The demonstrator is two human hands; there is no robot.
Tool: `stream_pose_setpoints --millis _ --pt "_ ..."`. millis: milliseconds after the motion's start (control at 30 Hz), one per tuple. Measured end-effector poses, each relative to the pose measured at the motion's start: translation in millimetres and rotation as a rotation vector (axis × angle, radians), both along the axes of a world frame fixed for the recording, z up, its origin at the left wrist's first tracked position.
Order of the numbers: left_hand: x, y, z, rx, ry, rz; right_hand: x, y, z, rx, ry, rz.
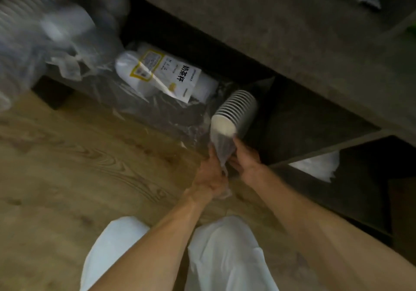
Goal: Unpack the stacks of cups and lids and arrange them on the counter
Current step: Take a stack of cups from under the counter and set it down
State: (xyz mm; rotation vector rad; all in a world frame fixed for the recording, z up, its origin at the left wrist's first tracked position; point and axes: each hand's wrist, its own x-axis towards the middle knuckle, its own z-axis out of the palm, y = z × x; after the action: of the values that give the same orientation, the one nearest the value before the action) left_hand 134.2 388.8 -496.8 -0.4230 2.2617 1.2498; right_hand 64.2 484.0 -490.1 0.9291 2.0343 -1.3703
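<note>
Head camera, looking down:

— What are the hands doing?

— Both arms reach forward over the person's knees. The left hand (210,173) grips the loose tail of a clear plastic wrapper (221,148), fingers curled round it. The right hand (244,159) pinches the same wrapper from the other side, its fingertips up near the foot of a stack of cups (236,110).

— And how does the stack lie?

— It is tilted, its long axis running from the hands up and away to the right, rims pointing into a dark open shelf compartment (304,119). The closed bottom of the end cup faces the camera, just above the hands. The stack sits at the compartment's mouth; whether it rests on anything is not clear.

— What is around it?

— To the left, a wrapped pack of cups (157,74) with a white and yellow printed label lies on crumpled clear plastic. Further left, blurred, more ribbed cup stacks (29,4) in plastic. A grey desk (292,31) runs overhead. The floor (67,166) is light wood grain. The person wears white trousers (225,257).
</note>
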Motion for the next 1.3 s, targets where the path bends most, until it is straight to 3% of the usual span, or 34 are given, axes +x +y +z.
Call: stream_pose_setpoints --millis 100,200,267,400,500,633,733,833,967,1100,1300 --pt "23 -4 31 0.088 0.077 -0.128 2 1 1 -0.214 -0.044 -0.152" --pt "49 -14 82 0.184 0.092 -0.177 20 -2 45 -0.388 -0.159 -0.185" --pt "65 -17 116 0.144 0.081 -0.267 34 2 73 -0.469 -0.234 -0.199" --pt "95 -18 173 -0.017 0.038 -0.502 78 6 145 -0.540 -0.344 -0.218" --pt "112 -22 229 0.033 0.013 -0.604 105 14 212 -0.538 -0.397 -0.232" --pt "112 -28 317 0.046 0.193 -0.629 118 32 312 -0.556 -0.424 -0.108" --pt "79 -32 380 -0.175 0.447 -0.669 108 62 367 -0.427 -0.322 0.035" --pt "31 -31 424 -0.372 0.692 -0.657 98 99 417 -0.243 -0.352 0.318" --pt "-12 -12 469 -0.347 0.604 -0.559 105 168 475 -0.143 -0.331 0.393" --pt "-24 29 493 -0.197 0.459 -0.456 113 239 507 -0.317 -0.119 0.396" --pt "-56 155 558 -0.035 0.580 -0.300 106 334 566 -0.468 0.174 0.348"
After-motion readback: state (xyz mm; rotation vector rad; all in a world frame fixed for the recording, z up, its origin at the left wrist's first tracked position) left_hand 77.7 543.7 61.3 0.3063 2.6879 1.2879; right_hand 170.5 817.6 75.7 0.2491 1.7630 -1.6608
